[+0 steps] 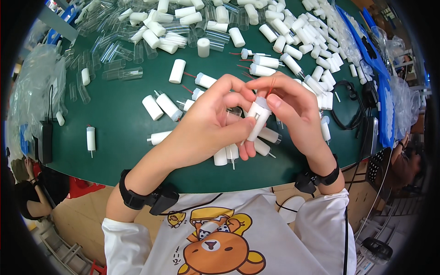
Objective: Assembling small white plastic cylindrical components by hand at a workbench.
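A: Fingers [250, 123] of the left hand [208, 123] are closed around a white plastic cylinder [257, 117], thumb pressed on its lower side. Right hand [293, 110]?

B: Closed too. Cylinder's upper end is pinched by its thumb, and a thin red rod [272, 87] is held between the fingertips just above the cylinder.

A: Cylinder's look?

B: White, short, tube-shaped, opaque, tilted; a small slot or notch is seen on its side. Whether the red rod is seated inside cannot be told.

A: Location?

B: Held above the green counter [119, 123], near its front edge, between both hands at picture centre.

A: Surroundings?

B: More white cylinders [152, 107] are scattered on the counter, some with red rods or thin pins. Clear tubes [123, 73] are piled at the far left. Black cable [348, 117] lies at the right. Black wristbands are worn on both wrists.
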### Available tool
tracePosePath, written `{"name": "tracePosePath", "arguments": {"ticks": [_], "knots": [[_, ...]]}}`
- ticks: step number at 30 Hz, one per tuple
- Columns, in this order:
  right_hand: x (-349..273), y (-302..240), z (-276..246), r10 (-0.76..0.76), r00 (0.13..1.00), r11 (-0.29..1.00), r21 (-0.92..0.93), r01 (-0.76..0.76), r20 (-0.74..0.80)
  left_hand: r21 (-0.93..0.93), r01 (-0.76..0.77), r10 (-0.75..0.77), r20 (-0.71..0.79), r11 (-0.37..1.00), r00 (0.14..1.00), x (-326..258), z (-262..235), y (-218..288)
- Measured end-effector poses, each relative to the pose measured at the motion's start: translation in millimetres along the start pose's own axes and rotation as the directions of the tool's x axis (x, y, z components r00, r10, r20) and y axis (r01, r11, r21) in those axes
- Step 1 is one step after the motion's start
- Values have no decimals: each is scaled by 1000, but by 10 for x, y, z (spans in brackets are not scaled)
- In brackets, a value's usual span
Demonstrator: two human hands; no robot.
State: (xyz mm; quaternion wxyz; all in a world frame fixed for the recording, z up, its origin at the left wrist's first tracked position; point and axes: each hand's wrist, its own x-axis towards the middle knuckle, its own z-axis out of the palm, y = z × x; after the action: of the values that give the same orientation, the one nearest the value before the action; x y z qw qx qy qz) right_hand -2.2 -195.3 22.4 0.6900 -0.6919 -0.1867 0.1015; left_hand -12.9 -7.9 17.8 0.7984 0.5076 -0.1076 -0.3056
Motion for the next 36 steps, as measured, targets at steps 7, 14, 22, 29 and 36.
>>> {"name": "tracePosePath", "arguments": {"ticks": [7, 14, 22, 29, 36], "knots": [[11, 63, -83, -37, 996, 999, -24, 39, 80, -12, -31, 31, -32, 999, 999, 24, -6, -35], [11, 126, -65, -82, 992, 997, 15, 81, 92, -63, -54, 51, -44, 997, 998, 39, -53, -30], [9, 31, -57, -22, 998, 971, 235, 35, -58, 20, 128, -127, -42, 992, 991, 21, -113, 28], [24, 59, -33, -184, 980, 982, 25, 186, -71, -93, -114, 97, -172, 989, 980, 66, -60, -81], [-11, 35, -59, -226, 970, 974, -4, 227, -85, 21, -100, 102, -149, 995, 984, 46, -87, 18]]}}
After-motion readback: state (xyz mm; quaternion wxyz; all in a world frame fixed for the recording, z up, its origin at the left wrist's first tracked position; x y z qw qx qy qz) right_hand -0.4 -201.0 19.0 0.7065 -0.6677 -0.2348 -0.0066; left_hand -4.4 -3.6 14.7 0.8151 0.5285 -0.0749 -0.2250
